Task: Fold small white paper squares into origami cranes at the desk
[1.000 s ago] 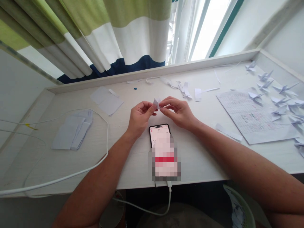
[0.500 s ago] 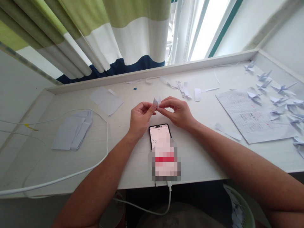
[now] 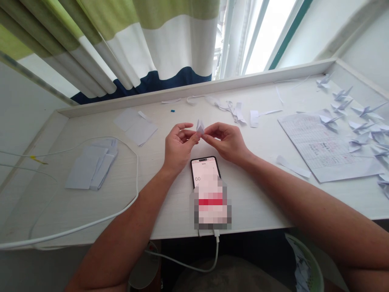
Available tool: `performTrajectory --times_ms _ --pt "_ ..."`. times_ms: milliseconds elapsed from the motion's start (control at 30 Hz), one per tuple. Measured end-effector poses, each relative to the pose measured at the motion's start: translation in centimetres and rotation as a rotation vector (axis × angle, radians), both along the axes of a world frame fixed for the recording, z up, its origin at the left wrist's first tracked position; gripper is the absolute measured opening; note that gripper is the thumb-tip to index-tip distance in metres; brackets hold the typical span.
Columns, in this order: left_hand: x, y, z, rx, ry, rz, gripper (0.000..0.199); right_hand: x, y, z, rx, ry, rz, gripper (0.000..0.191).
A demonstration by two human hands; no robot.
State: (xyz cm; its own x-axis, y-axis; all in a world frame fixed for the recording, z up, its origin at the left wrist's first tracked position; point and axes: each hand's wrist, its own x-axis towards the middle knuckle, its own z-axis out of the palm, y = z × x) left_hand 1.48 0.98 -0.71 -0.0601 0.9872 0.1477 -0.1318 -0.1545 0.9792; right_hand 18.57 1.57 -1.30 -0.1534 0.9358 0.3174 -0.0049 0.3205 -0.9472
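Observation:
Between my two hands, above the middle of the white desk, is a small folded white paper [image 3: 200, 126] with narrow upright points. My left hand [image 3: 181, 145] pinches its lower left side between thumb and index finger, the other fingers loosely curled. From the right, my right hand [image 3: 225, 140] grips its lower edge with thumb and fingertips. Just below the hands lies a phone [image 3: 205, 172] with a lit, partly blurred screen. Several folded paper cranes [image 3: 342, 94] stand at the right side, some on a printed sheet [image 3: 316, 142].
Paper stacks [image 3: 86, 166] and loose sheets [image 3: 141, 127] lie on the left. Scraps [image 3: 238, 111] are near the back ledge. A white cable [image 3: 137, 170] loops over the left side. Below the front edge, a green basket [image 3: 316, 263] holds papers.
The folded paper has turned, and its points now stand upright and close together. My left index finger has lifted away from the paper's upper part. The view has shifted slightly.

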Motion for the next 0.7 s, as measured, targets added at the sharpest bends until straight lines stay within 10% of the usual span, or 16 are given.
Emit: performTrajectory --times_ms 700 --pt "-0.1 -0.1 -0.1 0.016 0.066 0.02 0.046 0.3 0.1 0.9 -0.169 0.087 0.1 0.042"
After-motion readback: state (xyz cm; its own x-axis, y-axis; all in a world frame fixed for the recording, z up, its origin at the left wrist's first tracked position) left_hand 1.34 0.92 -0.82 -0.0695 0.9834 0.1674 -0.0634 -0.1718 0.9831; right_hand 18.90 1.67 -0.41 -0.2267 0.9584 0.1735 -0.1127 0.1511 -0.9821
